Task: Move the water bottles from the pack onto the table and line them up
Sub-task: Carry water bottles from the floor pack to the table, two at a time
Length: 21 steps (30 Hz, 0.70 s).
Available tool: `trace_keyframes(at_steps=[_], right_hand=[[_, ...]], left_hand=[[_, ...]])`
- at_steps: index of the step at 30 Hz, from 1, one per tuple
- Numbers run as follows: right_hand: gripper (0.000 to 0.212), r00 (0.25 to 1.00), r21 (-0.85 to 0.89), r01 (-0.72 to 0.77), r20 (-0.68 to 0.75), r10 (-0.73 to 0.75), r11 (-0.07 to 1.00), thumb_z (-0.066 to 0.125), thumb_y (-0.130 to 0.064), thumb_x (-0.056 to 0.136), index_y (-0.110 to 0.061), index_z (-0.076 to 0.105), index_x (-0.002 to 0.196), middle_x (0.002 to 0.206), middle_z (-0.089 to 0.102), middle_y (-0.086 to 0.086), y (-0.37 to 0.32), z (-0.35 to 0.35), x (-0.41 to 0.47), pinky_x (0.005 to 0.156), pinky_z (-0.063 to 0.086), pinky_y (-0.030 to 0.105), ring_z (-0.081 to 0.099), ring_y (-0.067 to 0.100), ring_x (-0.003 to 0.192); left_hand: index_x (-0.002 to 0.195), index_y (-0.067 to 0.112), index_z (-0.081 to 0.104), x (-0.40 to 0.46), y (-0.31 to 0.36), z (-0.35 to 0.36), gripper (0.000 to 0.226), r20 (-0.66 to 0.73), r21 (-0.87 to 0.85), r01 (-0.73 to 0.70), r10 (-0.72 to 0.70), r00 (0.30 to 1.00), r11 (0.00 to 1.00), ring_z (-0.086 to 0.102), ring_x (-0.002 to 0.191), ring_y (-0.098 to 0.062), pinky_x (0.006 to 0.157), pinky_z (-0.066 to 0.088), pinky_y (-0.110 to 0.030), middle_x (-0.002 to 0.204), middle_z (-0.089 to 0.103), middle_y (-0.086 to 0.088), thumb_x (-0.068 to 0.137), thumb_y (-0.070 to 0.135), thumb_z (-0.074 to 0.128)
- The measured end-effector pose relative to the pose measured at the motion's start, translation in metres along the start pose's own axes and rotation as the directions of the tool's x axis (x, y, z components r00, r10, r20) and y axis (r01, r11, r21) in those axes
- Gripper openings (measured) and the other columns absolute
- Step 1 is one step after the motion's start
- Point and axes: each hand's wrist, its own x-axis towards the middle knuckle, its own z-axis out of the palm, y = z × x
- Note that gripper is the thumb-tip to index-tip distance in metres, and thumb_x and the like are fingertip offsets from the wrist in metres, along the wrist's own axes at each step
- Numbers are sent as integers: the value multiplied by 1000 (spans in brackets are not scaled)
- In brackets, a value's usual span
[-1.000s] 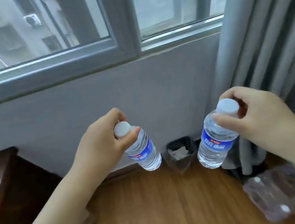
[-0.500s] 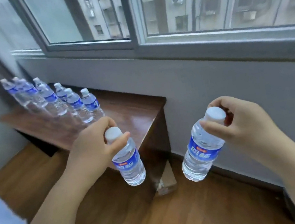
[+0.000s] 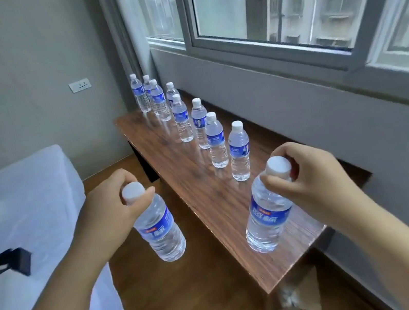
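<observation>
My left hand grips a clear water bottle by its white cap; the bottle hangs above the floor, just left of the table. My right hand grips a second blue-labelled bottle by the cap, held over the near end of the wooden table. Several bottles stand upright on the table in a staggered line running away from me, the nearest one a little beyond my right hand's bottle. The pack is out of view.
A bed with a white sheet fills the left side, with a dark strap lying on it. The grey wall and window run along the table's right side. Wooden floor lies between bed and table.
The view has swung left from the curtain corner to the table. Both hands have carried their bottles along, and the right bottle is now over the table's near end.
</observation>
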Motion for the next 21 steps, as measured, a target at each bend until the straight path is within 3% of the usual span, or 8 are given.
trace_keyframes(at_steps=[10, 17, 21], right_hand=[[18, 998, -8, -42, 42, 42, 999, 70, -24, 76, -11, 59, 81, 73, 61, 3, -27, 113, 133, 59, 44, 30, 56, 21, 70], [17, 980, -47, -190, -68, 187, 981, 70, -26, 78, -18, 55, 75, 66, 54, -5, -61, 207, 217, 53, 36, 23, 47, 9, 61], [17, 957, -26, -267, -126, 262, 963, 70, -25, 77, -16, 57, 83, 72, 57, -4, -81, 248, 264, 53, 35, 21, 49, 8, 63]], left_hand=[[85, 18, 54, 136, -99, 5, 24, -25, -21, 22, -22, 999, 1000, 57, 70, -14, 53, 44, -21, 73, 58, 3, 83, 38, 68], [78, 24, 49, 268, -177, -5, 28, 94, -61, -128, 133, 987, 990, 60, 70, -16, 59, 57, -42, 70, 58, 6, 79, 43, 69], [77, 25, 48, 339, -209, -9, 28, 148, -79, -185, 195, 969, 980, 59, 70, -15, 57, 54, -40, 71, 58, 5, 80, 44, 68]])
